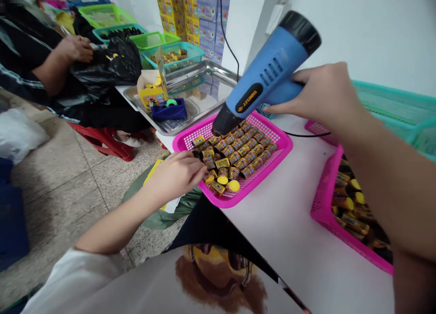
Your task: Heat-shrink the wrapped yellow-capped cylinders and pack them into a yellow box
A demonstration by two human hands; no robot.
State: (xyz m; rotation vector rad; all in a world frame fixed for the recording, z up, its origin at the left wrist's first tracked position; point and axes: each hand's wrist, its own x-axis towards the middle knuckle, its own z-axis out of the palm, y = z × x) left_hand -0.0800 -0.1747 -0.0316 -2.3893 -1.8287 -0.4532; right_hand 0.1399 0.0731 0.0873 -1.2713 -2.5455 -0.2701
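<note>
My right hand (323,98) grips a blue heat gun (269,73) and points its black nozzle down at rows of small yellow-capped bottles (238,152) lying in a pink basket (282,143). My left hand (177,173) rests on the basket's near left rim, fingers curled against the bottles at that edge. Whether those fingers hold a bottle is hidden.
A second pink basket (322,200) of bottles lies at the right, with a teal basket (402,105) behind it. A steel tray (204,84) holds a blue tape dispenser (169,109). Another person's hand (76,48) rests on a black bag (109,64) at the left.
</note>
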